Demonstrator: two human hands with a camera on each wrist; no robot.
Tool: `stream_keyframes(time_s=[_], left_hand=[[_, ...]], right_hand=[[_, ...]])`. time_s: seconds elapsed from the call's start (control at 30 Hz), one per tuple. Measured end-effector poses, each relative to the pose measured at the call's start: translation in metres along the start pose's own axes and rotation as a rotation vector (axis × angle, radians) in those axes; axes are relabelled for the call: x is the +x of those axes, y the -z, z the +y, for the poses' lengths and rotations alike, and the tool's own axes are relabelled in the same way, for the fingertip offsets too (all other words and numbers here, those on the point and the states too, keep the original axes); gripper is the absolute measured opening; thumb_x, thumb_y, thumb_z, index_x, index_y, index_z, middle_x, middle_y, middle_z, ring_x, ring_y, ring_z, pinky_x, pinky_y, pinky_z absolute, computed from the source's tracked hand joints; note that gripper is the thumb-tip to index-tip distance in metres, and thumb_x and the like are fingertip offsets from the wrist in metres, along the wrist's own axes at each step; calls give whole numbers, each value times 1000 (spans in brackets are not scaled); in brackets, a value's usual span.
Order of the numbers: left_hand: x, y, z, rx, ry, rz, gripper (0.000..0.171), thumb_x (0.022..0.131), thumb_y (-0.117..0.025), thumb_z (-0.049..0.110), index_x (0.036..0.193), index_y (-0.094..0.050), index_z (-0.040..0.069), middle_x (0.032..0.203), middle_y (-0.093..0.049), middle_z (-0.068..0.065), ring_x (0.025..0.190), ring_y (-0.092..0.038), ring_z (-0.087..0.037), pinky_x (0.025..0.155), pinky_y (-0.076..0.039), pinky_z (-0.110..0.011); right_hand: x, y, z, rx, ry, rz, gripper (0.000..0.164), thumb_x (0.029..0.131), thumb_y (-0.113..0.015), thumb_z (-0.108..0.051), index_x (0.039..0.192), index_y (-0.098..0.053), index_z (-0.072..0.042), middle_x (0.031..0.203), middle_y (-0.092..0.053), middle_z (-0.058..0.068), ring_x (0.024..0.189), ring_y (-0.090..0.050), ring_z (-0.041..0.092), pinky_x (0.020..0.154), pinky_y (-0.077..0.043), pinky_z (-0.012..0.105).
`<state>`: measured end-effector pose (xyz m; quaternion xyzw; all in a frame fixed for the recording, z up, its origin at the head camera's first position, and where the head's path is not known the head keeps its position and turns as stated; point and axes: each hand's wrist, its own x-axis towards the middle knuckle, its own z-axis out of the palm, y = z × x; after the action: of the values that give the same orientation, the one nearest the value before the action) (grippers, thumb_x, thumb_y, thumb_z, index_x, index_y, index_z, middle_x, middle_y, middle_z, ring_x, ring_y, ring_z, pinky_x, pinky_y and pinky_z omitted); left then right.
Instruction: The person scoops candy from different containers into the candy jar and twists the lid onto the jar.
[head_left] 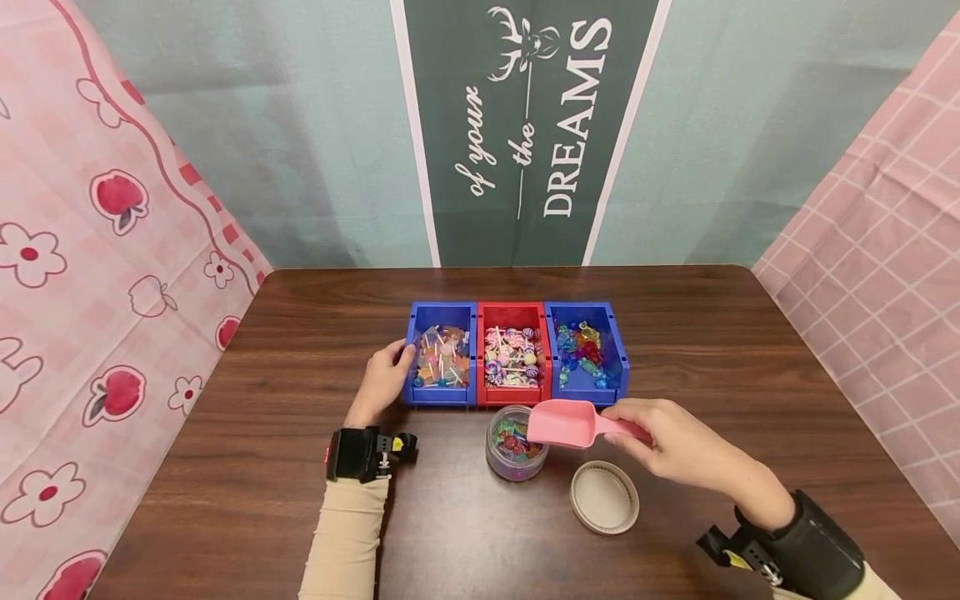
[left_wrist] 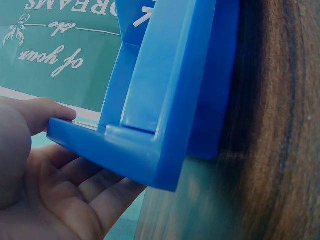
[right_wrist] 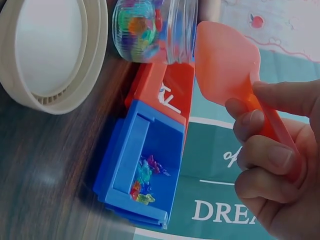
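My left hand (head_left: pixel 384 382) grips the side wall of the left blue bin (head_left: pixel 441 397), thumb on its rim and fingers along the outside. Translucent candies and lollipops fill that bin. My right hand (head_left: pixel 667 435) holds a pink scoop (head_left: pixel 564 423) by its handle, and the scoop's bowl looks bare inside. The scoop overlaps the right edge of a clear jar (head_left: pixel 513 472) in the head view. Colourful wrapped candies (head_left: pixel 513 440) lie in the jar. From the right wrist, the scoop (right_wrist: pixel 225 62) appears tilted beside the jar's mouth.
A red bin (head_left: pixel 513 398) of lollipops stands between the left bin and another blue bin (head_left: pixel 588 397), which holds gem-like candies. A round cream lid (head_left: pixel 603 498) lies on the wooden table (head_left: pixel 247 467), right of the jar. Fabric screens border the back and sides.
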<state>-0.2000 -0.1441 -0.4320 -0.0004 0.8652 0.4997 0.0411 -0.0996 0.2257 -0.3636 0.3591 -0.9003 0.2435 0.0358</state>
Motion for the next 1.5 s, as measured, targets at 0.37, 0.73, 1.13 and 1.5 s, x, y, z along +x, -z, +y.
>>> stream_keyframes(time_s=[0.37, 0.73, 1.13, 1.5], left_hand=[[1, -1, -2, -4, -6, 3, 46, 101, -39, 25, 135, -45, -6, 126, -57, -27, 104, -54, -32, 100, -44, -52], [1, -1, 0, 9, -13, 6, 46, 101, -39, 25, 135, -45, -7, 125, -57, -28, 102, -55, -33, 99, -44, -53], [2, 0, 0, 29, -22, 25, 45, 100, -41, 22, 133, -47, -8, 127, -56, -29, 108, -54, -33, 100, -43, -53], [2, -1, 0, 17, -9, 23, 45, 100, -41, 22, 134, -46, -7, 126, -56, -28, 107, -55, -33, 100, -43, -53]], right_hand=[[3, 10, 15, 24, -37, 74, 18, 76, -73, -5, 94, -70, -3, 69, -58, -7, 58, -43, -1, 46, -41, 18], [8, 13, 29, -51, -121, 118, 18, 76, -73, -6, 92, -70, 1, 67, -59, -3, 56, -42, 3, 46, -38, 20], [15, 18, 40, -32, -235, 73, 15, 80, -70, -7, 91, -67, 3, 58, -45, -3, 52, -38, 7, 44, -34, 21], [28, 22, 45, -37, -314, 40, 19, 82, -69, -14, 83, -68, 5, 55, -45, -1, 49, -38, 9, 44, -34, 24]])
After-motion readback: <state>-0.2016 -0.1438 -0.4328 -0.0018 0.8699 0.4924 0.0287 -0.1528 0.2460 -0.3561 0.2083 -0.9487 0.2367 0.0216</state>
